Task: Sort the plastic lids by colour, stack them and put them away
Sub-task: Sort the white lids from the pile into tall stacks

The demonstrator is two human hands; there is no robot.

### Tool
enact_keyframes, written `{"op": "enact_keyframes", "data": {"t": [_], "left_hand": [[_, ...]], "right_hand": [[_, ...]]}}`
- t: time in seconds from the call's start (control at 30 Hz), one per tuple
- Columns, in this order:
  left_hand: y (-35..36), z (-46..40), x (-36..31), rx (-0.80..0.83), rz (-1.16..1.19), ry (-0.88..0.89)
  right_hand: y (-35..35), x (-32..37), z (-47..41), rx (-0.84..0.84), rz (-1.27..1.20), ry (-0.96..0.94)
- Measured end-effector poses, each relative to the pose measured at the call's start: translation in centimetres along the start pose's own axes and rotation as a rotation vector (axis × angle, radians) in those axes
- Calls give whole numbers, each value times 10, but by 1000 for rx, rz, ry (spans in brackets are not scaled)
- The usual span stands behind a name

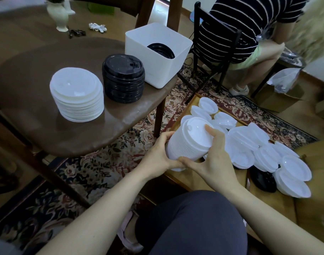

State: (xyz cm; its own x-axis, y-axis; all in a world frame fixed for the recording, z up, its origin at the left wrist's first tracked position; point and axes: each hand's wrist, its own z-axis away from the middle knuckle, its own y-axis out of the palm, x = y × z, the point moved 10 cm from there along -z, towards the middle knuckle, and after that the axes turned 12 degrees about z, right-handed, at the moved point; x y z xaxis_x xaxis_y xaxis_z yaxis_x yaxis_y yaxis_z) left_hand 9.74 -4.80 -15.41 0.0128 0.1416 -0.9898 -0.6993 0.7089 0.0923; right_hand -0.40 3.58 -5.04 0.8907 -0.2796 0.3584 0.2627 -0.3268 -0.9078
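Observation:
A tilted stack of white lids (189, 142) hangs in the air between both my hands, over the carpet beside the brown table (47, 129). My left hand (161, 155) grips its lower left side. My right hand (212, 157) grips its right side, one finger lying over the top lid. On the table stand a stack of white lids (77, 93) and a stack of black lids (123, 78). Behind them a white square bin (158, 54) holds more black lids (161, 50).
Several loose white lids (264, 153) and a black lid (263, 180) lie in an open cardboard box (194, 181) on the floor at right. A person in a striped shirt (249, 21) sits on a black chair (209, 57) behind it. A white vase (59, 13) stands far back.

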Motion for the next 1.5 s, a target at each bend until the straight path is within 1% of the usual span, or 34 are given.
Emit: {"op": "enact_keyframes", "data": {"t": [0.07, 0.1, 0.17, 0.27, 0.33, 0.4, 0.5, 0.6, 0.77, 0.87, 0.97, 1.07, 1.13, 1.2, 1.3, 1.37, 1.43, 1.5], "left_hand": [[0, 1, -3, 88, -13, -21], [-1, 1, -4, 125, -19, -29], [-5, 3, -13, 146, 72, -37], [-10, 3, -40, 38, 333, 21], [-1, 2, -54, 9, 367, 48], [11, 3, -62, -11, 358, 68], [10, 0, -65, -122, 397, 87], [4, -4, -66, -159, 394, 62], [10, 0, -69, -99, 365, 17], [17, 1, -67, -43, 361, 4], [21, -1, -66, -34, 353, -8], [22, -2, -70, -37, 343, 0], [20, -2, -74, -41, 288, 18], [16, 1, -86, -63, 167, 76], [20, 12, -129, -82, -173, 291], [37, 22, -159, -67, -381, 452], [64, 32, -181, -2, -452, 548], [96, 39, -189, 100, -450, 551]], "right_hand": [[-3, 0, 0, 57, -30, -28], [-6, -1, 1, 87, -82, -32], [-13, -6, 3, 125, -305, 13], [-9, -29, 6, 105, -722, 255], [8, -36, 8, 192, -853, 390], [15, -34, 9, 236, -864, 408], [14, -26, 11, 211, -861, 408], [18, -27, 11, 202, -870, 454], [28, -24, 21, 279, -924, 555], [29, -17, 25, 277, -1017, 585], [30, -15, 26, 278, -1031, 595], [26, -16, 25, 306, -1021, 559], [20, -21, 27, 312, -1001, 537], [11, -30, 31, 291, -958, 541], [-8, -55, 44, 226, -909, 587], [-22, -71, 54, 193, -870, 594], [-37, -89, 66, 153, -830, 598], [-50, -108, 78, 115, -783, 610]]}}
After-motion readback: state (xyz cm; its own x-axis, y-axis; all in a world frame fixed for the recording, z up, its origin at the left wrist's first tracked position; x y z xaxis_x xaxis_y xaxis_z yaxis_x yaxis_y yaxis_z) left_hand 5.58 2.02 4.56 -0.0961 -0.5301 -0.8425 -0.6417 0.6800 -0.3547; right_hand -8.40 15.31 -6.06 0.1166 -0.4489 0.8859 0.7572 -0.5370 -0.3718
